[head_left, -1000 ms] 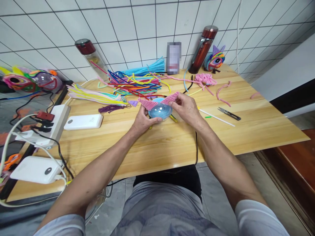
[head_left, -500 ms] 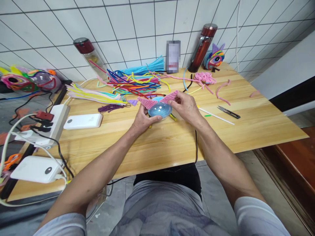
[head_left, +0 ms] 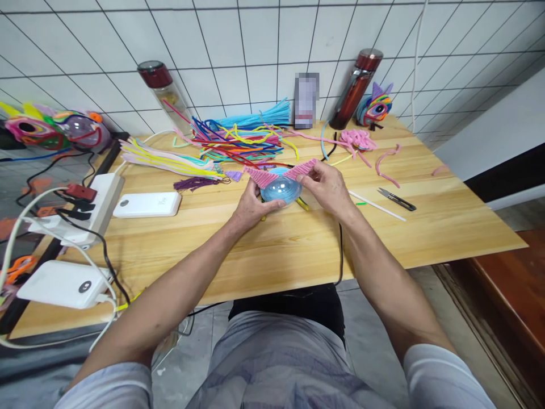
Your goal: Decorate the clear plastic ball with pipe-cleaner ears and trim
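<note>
Over the front middle of the table, my left hand (head_left: 251, 205) is closed around the left side of a clear ball (head_left: 281, 190) with blue pipe cleaner in it, thumb along its lower edge. Two pink ribbed triangles of pipe cleaner sit at the ball's top, a left triangle (head_left: 260, 177) and a right triangle (head_left: 300, 169). My right hand (head_left: 326, 187) pinches the right triangle between thumb and fingers, close to the ball's right side. A yellow piece (head_left: 302, 204) shows partly beneath the ball. A small purple triangle (head_left: 234, 175) lies left of the ball.
Behind lie a pile of coloured pipe cleaners (head_left: 242, 139) and a pink tangle (head_left: 357, 140). Thread snips (head_left: 397, 199) and a white stick (head_left: 377, 205) are at right. A power bank (head_left: 147, 204) and power strip (head_left: 100, 204) stand left. Two flasks, including a red one (head_left: 356, 88), line the wall.
The camera view has shifted slightly, so everything sits a little differently in the picture. Both hands keep nearly the same hold on the ball and the pink triangle.
</note>
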`<state>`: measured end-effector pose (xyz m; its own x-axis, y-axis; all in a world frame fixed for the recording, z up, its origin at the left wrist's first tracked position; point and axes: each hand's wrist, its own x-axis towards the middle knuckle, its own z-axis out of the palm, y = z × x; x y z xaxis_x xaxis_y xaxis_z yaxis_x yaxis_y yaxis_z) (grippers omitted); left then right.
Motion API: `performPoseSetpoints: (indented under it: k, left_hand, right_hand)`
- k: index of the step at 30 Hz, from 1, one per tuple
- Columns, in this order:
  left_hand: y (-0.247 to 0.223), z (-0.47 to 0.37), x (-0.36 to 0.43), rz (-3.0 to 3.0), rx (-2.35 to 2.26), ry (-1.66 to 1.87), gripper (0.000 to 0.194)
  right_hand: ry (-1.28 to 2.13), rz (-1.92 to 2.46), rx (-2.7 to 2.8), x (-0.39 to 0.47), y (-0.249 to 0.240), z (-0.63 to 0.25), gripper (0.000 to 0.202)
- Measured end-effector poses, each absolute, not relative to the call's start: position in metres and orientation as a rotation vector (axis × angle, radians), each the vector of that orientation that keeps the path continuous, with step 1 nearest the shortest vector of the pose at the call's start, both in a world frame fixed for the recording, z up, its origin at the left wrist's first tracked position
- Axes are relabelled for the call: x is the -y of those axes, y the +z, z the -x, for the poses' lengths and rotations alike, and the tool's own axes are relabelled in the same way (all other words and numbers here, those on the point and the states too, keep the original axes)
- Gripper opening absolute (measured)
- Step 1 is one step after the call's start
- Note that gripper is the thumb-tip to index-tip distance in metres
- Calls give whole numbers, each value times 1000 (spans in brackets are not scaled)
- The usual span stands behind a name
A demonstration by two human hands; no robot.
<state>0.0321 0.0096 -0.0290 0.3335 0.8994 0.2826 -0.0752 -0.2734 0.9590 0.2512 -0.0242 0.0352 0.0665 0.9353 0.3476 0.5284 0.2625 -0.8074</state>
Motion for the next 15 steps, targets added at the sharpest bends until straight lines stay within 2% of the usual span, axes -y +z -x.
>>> performPoseSetpoints:
  k: [4, 8, 15]
  left_hand:
    - [-25, -32, -8, -1552, -790, 1133, 91]
    - [-23, -31, -7, -1563, -811, 1113, 95]
    - [-25, -31, -8, -1547, -806, 1093, 90]
  right_hand:
    - [669, 1347, 1498, 23, 34, -257, 20]
    - [658, 1370, 1410, 21, 36, -265, 19]
    - [645, 1406, 1336, 25, 47, -281, 12]
